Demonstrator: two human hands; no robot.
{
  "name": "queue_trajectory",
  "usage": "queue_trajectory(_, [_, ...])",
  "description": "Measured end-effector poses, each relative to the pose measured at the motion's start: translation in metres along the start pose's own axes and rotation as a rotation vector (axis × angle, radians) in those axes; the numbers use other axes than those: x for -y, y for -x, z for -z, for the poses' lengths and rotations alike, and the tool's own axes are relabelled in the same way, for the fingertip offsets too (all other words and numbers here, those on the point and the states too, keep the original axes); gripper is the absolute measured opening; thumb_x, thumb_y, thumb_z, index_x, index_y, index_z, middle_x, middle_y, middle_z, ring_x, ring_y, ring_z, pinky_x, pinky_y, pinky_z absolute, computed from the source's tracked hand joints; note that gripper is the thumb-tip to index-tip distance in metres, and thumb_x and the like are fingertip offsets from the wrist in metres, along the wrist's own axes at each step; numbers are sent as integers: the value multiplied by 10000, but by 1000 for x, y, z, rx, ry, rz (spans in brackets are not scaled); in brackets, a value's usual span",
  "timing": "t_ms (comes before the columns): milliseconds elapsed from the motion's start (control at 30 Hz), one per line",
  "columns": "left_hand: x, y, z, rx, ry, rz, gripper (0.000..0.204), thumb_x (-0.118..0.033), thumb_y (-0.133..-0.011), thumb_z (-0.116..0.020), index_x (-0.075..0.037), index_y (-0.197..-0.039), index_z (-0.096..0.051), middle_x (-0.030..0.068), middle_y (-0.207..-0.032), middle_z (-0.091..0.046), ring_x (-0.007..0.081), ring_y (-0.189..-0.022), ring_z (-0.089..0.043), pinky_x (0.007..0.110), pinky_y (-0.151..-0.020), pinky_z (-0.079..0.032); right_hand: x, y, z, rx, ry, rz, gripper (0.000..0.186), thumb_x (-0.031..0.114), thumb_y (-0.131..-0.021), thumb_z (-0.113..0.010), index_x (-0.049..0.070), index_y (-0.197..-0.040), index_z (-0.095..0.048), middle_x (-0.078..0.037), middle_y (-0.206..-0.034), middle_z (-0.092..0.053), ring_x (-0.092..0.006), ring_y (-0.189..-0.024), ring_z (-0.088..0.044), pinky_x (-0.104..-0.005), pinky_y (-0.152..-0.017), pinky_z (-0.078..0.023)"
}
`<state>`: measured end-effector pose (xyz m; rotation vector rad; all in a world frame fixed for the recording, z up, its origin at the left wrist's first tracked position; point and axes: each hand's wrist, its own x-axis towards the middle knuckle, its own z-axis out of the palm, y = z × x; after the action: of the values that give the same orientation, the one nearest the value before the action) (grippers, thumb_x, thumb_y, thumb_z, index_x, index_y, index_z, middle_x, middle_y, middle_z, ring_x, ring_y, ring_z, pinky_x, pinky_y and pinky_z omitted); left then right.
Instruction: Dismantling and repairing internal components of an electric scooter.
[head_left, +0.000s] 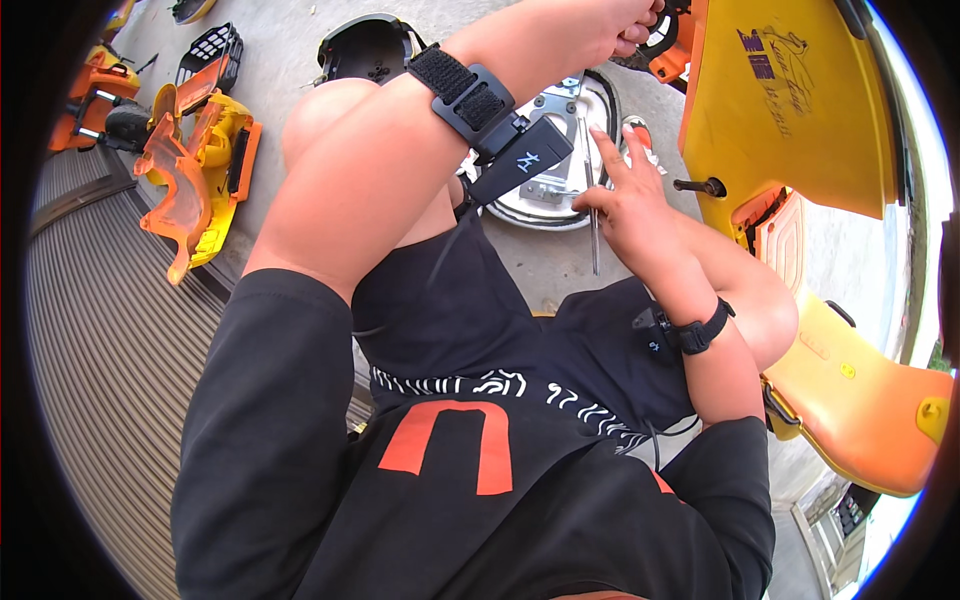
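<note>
My left hand (628, 28) is at the upper edge with its fingers curled, next to an orange part (678, 45) with a black wheel. What those fingers hold, if anything, is hidden. Lower down, my right hand (640, 205) has its thumb against a thin metal rod (596, 245), with the index and middle fingers stretched out along it. The rod appears held, though the contact is partly covered. Beneath lies a white round base (515, 205) with a dark rim and metal plates on it, partly hidden by my left forearm and its strapped black device.
A large yellow panel (790, 100) stands at right, with an orange-yellow seat-like shell (860, 410) below it. Orange and yellow plastic parts (205, 165) lie at left beside a ribbed grey surface (120, 320). A black bowl-shaped part (365, 50) sits beyond my left knee.
</note>
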<state>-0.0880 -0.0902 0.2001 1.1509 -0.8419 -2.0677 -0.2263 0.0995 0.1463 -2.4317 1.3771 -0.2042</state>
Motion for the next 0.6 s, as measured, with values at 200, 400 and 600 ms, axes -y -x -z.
queue_trajectory(200, [0, 0, 0, -18, 11, 16, 200, -249, -966, -468, -172, -784, -495, -45, -606, -385, 95, -442, -317, 281, -402, -235, 4, 2, 4, 233, -345, -166, 335, 33, -900, -611, 77, -1222, -693, -217, -1350, -614, -396, -1282, -558, -445, -1056, -466])
queue_trajectory(400, [1, -2, 0, -41, 24, 23, 206, -252, -974, -470, -172, -785, -495, -43, -607, -396, 90, -432, -323, 282, -389, -229, 8, -3, 16, 250, -475, -151, 422, 5, -874, -598, 56, -1290, -648, -215, -1201, -671, -388, -1207, -600, -426, -1008, -493])
queue_trajectory(600, [0, -1, -1, -34, -14, 25, 201, -249, -972, -467, -173, -789, -500, -51, -611, -401, 84, -432, -330, 275, -385, -239, -6, -4, 15, 270, -89, 204, 318, 6, -790, -650, 94, -1076, -760, -138, -1268, -676, -317, -1338, -518, -494, -1107, -385])
